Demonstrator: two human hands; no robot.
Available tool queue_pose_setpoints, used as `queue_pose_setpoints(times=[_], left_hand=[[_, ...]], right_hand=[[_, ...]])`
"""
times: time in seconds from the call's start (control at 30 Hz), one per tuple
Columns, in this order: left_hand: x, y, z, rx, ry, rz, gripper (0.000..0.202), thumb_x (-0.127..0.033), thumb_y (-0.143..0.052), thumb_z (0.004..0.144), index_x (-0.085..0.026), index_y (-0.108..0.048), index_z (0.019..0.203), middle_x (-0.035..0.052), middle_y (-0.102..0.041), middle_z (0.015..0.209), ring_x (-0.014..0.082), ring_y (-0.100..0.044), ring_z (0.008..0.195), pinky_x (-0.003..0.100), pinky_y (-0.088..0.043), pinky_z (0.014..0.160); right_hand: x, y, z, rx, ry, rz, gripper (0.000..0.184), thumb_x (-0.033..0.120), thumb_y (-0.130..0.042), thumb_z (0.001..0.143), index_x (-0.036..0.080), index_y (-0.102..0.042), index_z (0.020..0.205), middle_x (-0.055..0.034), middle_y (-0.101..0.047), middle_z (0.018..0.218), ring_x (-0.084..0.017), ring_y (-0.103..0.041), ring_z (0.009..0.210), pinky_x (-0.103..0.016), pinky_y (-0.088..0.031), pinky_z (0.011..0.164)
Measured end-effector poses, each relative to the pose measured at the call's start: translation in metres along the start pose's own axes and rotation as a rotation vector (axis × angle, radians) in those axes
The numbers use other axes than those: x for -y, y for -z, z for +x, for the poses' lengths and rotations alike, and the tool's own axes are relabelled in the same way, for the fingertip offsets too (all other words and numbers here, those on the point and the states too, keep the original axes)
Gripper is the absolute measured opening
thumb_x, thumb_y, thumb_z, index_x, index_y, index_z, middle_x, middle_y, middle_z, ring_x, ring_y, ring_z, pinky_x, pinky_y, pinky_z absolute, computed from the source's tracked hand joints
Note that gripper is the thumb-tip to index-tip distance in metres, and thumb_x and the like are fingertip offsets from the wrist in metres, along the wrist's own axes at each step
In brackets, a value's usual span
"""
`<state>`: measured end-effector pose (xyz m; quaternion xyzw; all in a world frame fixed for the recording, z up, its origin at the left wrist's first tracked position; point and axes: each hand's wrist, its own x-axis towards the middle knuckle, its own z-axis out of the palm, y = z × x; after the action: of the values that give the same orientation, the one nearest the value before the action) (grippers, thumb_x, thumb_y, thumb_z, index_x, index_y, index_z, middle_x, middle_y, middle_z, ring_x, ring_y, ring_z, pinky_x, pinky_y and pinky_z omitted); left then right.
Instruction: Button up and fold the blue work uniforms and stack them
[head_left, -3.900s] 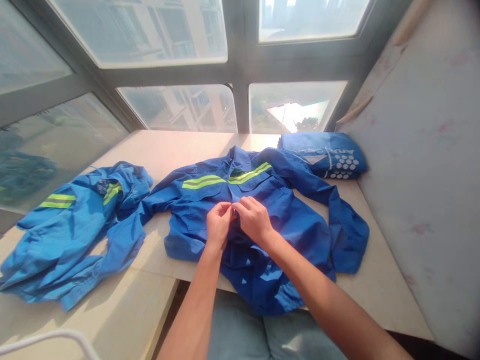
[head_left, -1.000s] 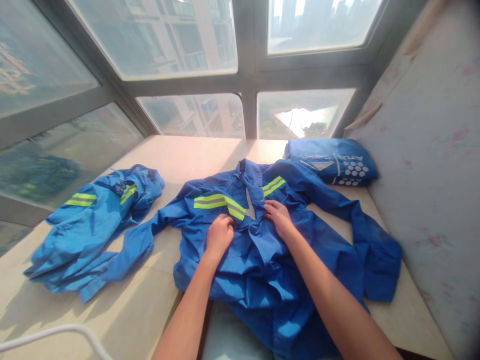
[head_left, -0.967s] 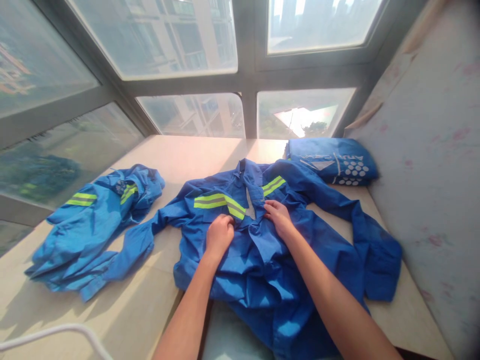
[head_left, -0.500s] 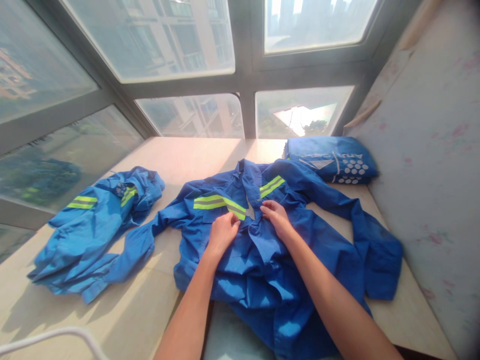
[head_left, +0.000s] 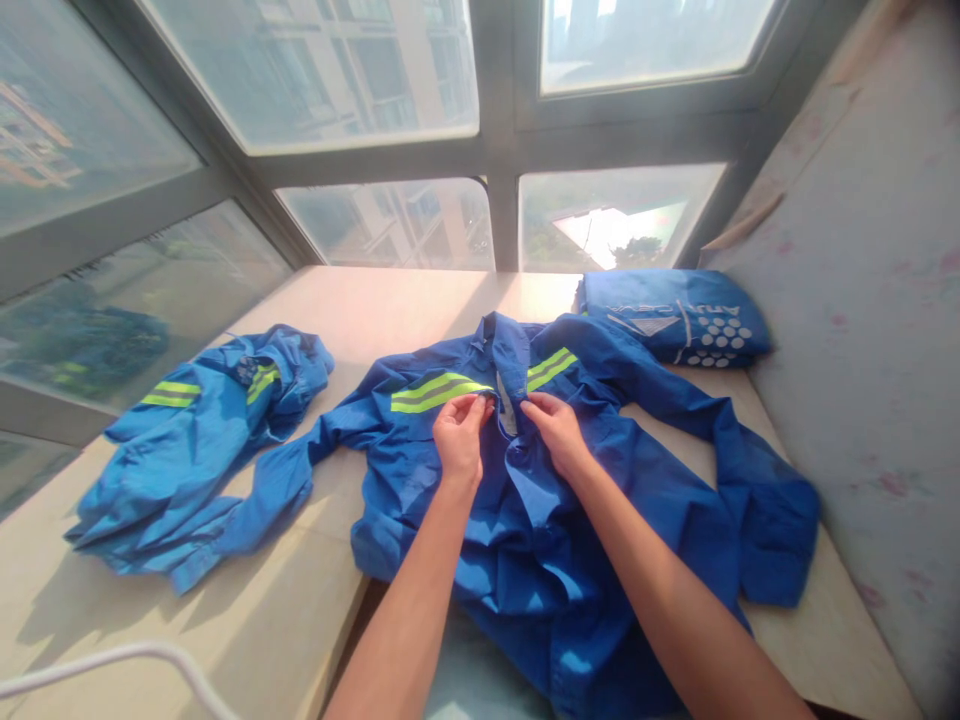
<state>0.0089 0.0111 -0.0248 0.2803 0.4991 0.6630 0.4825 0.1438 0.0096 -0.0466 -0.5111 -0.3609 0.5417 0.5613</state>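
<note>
A blue work jacket (head_left: 480, 540) with yellow-green and grey reflective stripes lies spread out, collar toward the window and sleeves out to both sides. My left hand (head_left: 459, 432) pinches the edge of its front opening beside the left stripe. On the opposite edge, just below the right stripe, my right hand (head_left: 553, 428) is closed on the cloth. Between the hands the front gapes a little, and a pale grey strip of lining shows. Below them the front panels lie together in loose folds. My fingers hide any button there.
A second blue garment (head_left: 187, 450) lies crumpled at the left. At the back right sits a folded blue bundle (head_left: 675, 318) with white print. A white cable (head_left: 127, 652) crosses the lower left. Windows stand behind the pale ledge (head_left: 360, 300); a patterned wall (head_left: 870, 330) is at the right.
My left hand has moved up and slightly right and now pinches the front edge; the left stripe, folded down before, lies straighter. My right hand stays at its edge. The view has shifted slightly.
</note>
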Motion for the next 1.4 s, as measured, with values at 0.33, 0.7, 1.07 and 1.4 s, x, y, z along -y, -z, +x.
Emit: queue_pose_setpoints(times=[0.33,0.7,1.07,1.4], left_hand=[[0.016,-0.001,0.005,0.118,-0.203,0.337,0.019,-0.031,-0.075,0.074,-0.017,-0.068,0.084,0.0028,-0.07,0.078,0.0162,-0.067,0.075,0.029,-0.055,0.075],[0.009,0.003,0.002,0.162,-0.168,0.357,0.021,-0.034,-0.073,0.075,-0.017,-0.068,0.088,0.0039,-0.072,0.083,0.0177,-0.069,0.079,0.03,-0.056,0.079],[-0.002,0.01,0.0,0.26,-0.399,0.707,0.012,-0.03,-0.065,0.083,-0.021,-0.072,0.087,0.0026,-0.074,0.084,0.0183,-0.07,0.078,0.028,-0.054,0.078],[-0.001,0.017,0.008,0.303,-0.381,0.77,0.015,-0.026,-0.063,0.083,-0.023,-0.076,0.09,0.0048,-0.076,0.093,0.0218,-0.07,0.088,0.034,-0.054,0.089]], right_hand=[[0.018,-0.006,-0.003,-0.002,0.18,-0.234,0.041,0.047,-0.071,0.072,0.015,-0.073,0.097,-0.0074,-0.074,0.088,-0.02,-0.066,0.077,-0.031,-0.052,0.073],[0.019,-0.018,-0.003,-0.013,0.23,-0.456,0.031,0.037,-0.062,0.076,0.017,-0.076,0.095,-0.0065,-0.076,0.086,-0.021,-0.067,0.078,-0.03,-0.052,0.074],[0.02,-0.012,-0.003,0.074,0.299,-0.542,0.029,0.036,-0.06,0.075,0.017,-0.074,0.092,-0.0029,-0.07,0.072,-0.017,-0.061,0.067,-0.027,-0.047,0.066],[0.02,-0.015,-0.009,0.288,0.294,-0.528,0.028,0.027,-0.056,0.075,0.022,-0.061,0.102,0.0059,-0.062,0.063,-0.013,-0.056,0.058,-0.022,-0.041,0.058]])
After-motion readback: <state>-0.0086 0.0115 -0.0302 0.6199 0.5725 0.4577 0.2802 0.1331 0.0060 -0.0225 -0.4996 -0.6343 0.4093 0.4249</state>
